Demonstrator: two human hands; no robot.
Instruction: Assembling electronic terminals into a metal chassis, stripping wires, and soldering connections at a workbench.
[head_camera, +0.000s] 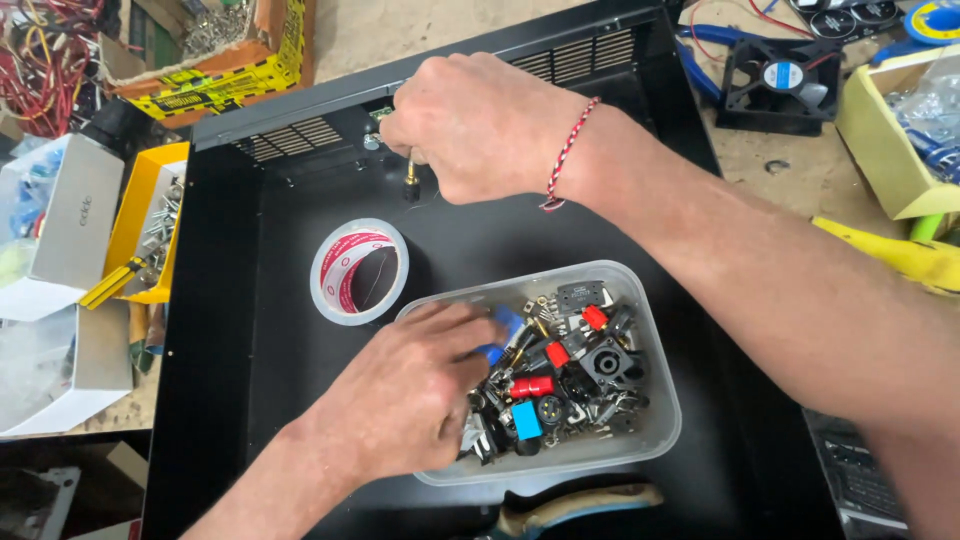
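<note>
- Right hand was up at 12 o'clock against the back wall of the open black metal chassis, fingers curled tight around something small by the vent slots. Couldn't tell exactly what it pinched, but a little brass-tipped jack poked out just below the fist.
- Left hand was down at 6 o'clock, fingers bent and digging into the clear plastic tub of mixed red, blue and black connectors. Whether it had actually grabbed one was hidden.
- The tub sat inside the chassis, toward 5 o'clock.
- Roll of clear tape with red print stood just beside the tub, at 9 o'clock from centre.
- Black cooling fan lay on the tabletop at 2 o'clock.
</note>
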